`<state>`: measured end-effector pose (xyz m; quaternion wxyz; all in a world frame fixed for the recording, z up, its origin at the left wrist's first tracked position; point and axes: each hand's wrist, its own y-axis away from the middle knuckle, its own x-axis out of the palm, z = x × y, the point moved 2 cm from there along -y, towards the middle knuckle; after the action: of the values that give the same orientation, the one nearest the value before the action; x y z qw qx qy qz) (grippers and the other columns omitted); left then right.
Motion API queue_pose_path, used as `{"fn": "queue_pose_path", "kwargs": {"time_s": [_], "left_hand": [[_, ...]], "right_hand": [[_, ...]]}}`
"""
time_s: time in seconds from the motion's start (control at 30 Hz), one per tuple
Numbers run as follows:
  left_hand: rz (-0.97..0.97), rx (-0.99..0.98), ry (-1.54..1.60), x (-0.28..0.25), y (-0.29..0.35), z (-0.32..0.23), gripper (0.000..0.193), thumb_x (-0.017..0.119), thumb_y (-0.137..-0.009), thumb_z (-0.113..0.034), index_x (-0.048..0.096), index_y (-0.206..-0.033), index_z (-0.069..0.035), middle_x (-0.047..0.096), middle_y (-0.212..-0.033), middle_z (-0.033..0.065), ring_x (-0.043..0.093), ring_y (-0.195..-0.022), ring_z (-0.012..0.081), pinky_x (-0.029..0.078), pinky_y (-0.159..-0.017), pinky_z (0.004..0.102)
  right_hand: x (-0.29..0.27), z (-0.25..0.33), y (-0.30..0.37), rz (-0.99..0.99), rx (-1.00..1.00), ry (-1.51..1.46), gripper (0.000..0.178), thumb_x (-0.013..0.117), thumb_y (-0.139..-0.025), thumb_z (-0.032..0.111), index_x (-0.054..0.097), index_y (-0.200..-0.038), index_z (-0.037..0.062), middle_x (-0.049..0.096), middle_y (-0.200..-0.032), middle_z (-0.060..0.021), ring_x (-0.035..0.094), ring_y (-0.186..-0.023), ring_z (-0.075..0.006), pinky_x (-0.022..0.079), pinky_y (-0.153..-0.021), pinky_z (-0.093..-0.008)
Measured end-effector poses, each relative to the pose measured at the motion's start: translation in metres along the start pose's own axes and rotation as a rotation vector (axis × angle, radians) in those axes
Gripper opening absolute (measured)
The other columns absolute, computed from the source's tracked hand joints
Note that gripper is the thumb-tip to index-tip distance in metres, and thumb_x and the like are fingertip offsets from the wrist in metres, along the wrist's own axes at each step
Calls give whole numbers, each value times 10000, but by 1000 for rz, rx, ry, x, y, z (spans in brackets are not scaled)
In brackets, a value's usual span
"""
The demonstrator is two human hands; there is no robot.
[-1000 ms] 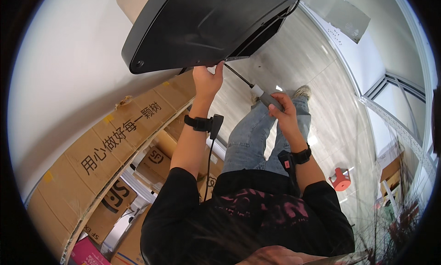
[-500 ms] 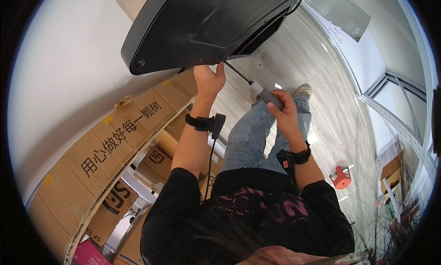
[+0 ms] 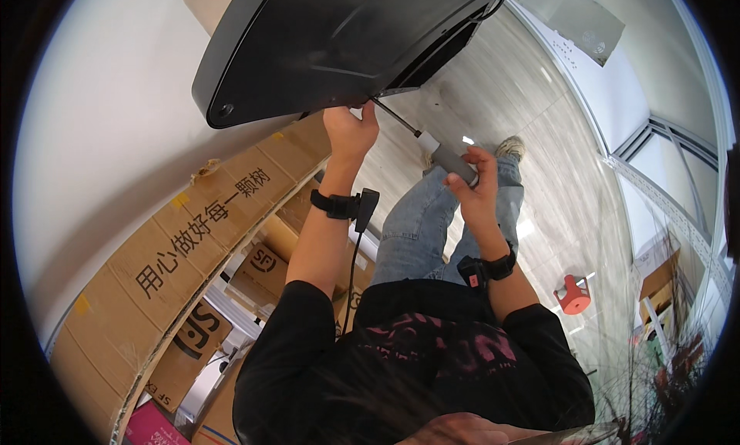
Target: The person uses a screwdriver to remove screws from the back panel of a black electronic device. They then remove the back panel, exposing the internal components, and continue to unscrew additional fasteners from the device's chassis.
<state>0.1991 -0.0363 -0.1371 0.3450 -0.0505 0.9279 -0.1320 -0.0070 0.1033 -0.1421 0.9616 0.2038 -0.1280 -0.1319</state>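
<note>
A large black machine with a broad smooth top (image 3: 301,52) fills the upper middle. My left hand (image 3: 351,127) is at its near lower edge, fingers curled up under the rim and thumb beside the tip of a screwdriver shaft. What those fingers pinch, if anything, is hidden. In my right hand (image 3: 479,184) is a screwdriver (image 3: 453,164) with a thick grey and white handle, gripped by its rear end. Its long dark shaft slants up and left to the machine's edge by my left thumb; the very tip is hard to make out.
At left stands a large open cardboard box (image 3: 185,221) with smaller cartons (image 3: 266,268) inside. A red object (image 3: 573,295) lies on the wooden floor (image 3: 555,214) at right. White panels with metal framing (image 3: 663,148) border the right side. My legs are below the screwdriver.
My right hand has shifted slightly, its fingers now looser around the rear of the screwdriver handle. The screwdriver tip stays at the machine's edge, and my left hand has hardly moved.
</note>
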Motion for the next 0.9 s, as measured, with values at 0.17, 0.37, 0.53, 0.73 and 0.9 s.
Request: {"fn": "queue_pose_path", "kwargs": {"time_s": [0.17,0.37,0.53,0.73,0.9], "left_hand": [[-45,-72,33,3,0,-7,270,634,-655,92,554,-905,30,608,-806,113,618,-654,199,487,-616,276],[-7,-44,22,3,-2,-8,254,631,-651,101,560,-885,34,612,-779,112,617,-637,195,486,-609,276],[-41,-85,73,5,0,-2,257,622,-652,108,565,-893,38,618,-791,114,619,-642,192,485,-606,274],[-35,-75,80,7,0,0,276,612,-651,112,570,-915,41,618,-796,115,622,-647,194,487,-602,268],[-46,-62,79,6,-1,-4,285,606,-651,110,572,-925,43,618,-800,116,626,-652,198,489,-597,265]], "right_hand": [[5,2,3,3,227,-198,410,589,-873,65,397,-1235,75,473,-1054,-98,507,-600,-104,501,-571,-240],[17,7,1,-182,36,-216,322,485,-955,188,405,-1246,76,535,-944,-99,470,-542,-84,514,-584,-284],[8,2,4,-25,321,-312,437,549,-901,107,336,-1282,86,448,-999,-89,497,-619,-111,539,-594,-299],[26,4,13,-181,189,-346,407,553,-920,192,366,-1262,74,450,-991,-89,471,-564,-95,528,-548,-296],[13,-3,11,-68,323,-381,438,583,-893,154,366,-1266,75,411,-1095,-112,523,-665,-126,534,-594,-307]]}}
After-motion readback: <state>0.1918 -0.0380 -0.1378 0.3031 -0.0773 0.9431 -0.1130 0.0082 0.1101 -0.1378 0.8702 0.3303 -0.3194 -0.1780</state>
